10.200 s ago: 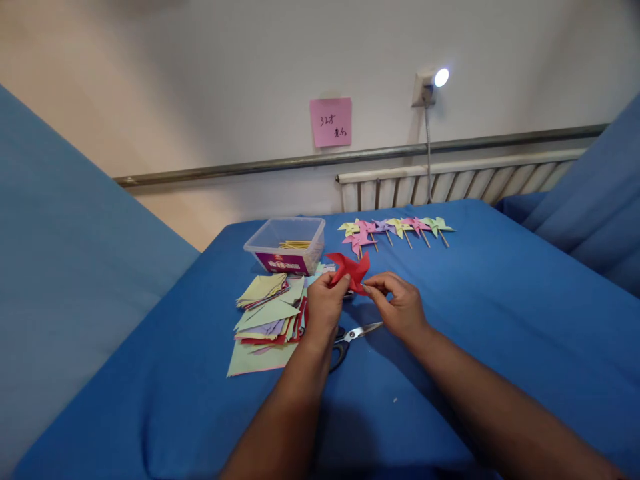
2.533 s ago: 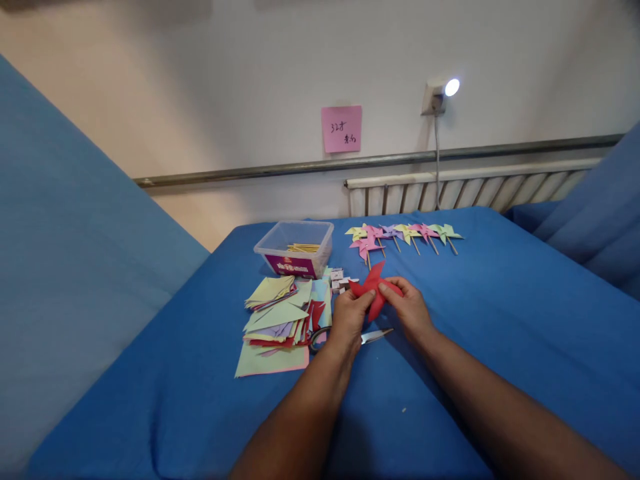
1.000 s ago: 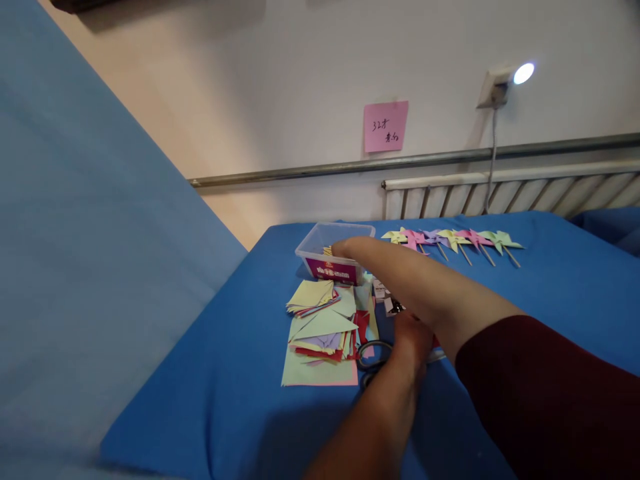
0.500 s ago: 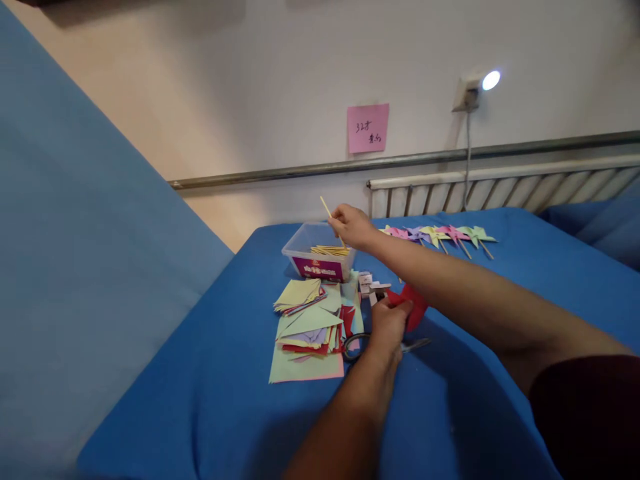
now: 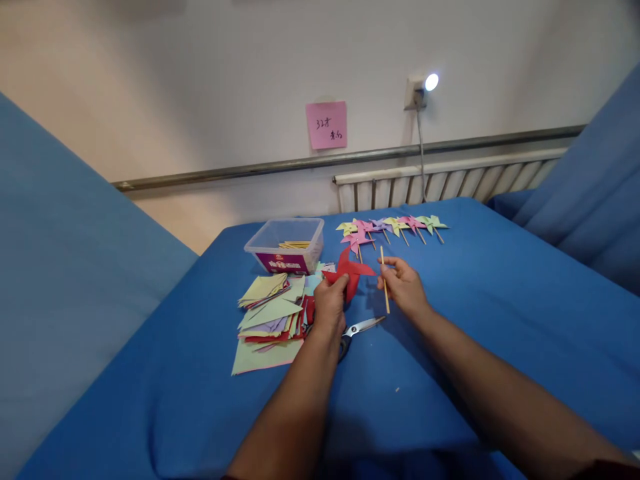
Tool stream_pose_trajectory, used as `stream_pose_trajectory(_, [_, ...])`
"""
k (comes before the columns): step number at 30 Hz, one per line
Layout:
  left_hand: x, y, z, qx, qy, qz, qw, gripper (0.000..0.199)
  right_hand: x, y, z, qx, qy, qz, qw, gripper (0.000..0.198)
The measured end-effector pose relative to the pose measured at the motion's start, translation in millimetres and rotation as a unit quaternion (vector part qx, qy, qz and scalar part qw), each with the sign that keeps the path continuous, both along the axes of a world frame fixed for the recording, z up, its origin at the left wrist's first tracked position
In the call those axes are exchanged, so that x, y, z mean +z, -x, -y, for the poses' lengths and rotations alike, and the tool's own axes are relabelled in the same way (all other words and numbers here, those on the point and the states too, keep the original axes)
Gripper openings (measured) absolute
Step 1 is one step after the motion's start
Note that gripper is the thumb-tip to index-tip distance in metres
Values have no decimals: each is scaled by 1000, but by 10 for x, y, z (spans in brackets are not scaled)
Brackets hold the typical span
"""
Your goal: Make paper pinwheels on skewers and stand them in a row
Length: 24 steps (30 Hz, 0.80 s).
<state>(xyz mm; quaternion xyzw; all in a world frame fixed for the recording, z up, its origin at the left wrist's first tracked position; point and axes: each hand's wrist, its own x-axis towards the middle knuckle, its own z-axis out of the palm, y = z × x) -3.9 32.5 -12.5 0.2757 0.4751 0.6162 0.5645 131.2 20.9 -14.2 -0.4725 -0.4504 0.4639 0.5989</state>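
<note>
My left hand (image 5: pixel 330 303) pinches a folded red paper pinwheel (image 5: pixel 350 270), its blades fanned out above my thumb. To the right of it, my right hand (image 5: pixel 403 287) grips a thin yellow wooden stick (image 5: pixel 385 283) between thumb and fingers, held nearly upright. Stick and pinwheel are apart. Below my hands, scissors (image 5: pixel 363 327) lie on the table, their dark handle partly hidden behind my left forearm. Stacks of coloured paper (image 5: pixel 273 320) lie left of my left hand.
A clear plastic box (image 5: pixel 285 233) with more yellow sticks stands behind the paper. Several finished pinwheels on sticks (image 5: pixel 397 225) lie in a row at the back, with a pink pinwheel (image 5: pixel 357 240) in front. Blue cloth (image 5: pixel 475 320) covers the table.
My right hand has moved from above the box towards me and right, bringing the stick beside the red pinwheel. The pinwheel now faces up more openly in my left hand. The view has turned right.
</note>
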Motion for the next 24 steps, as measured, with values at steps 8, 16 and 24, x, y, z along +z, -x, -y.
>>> stream_pose_trajectory(8, [56,103,-83,35,-21,-24,999,27,-128,-49,42,14,-40,90,995,32])
stream_pose_trajectory(16, [294,263,-145,120,-82,43,988,26,-206,-67,-58,18,-19,75,997,29])
stream_pose_trajectory(24, [-32,15,-12,13,-42,-84,995,27,-167,131,42,97,14,-18,995,35])
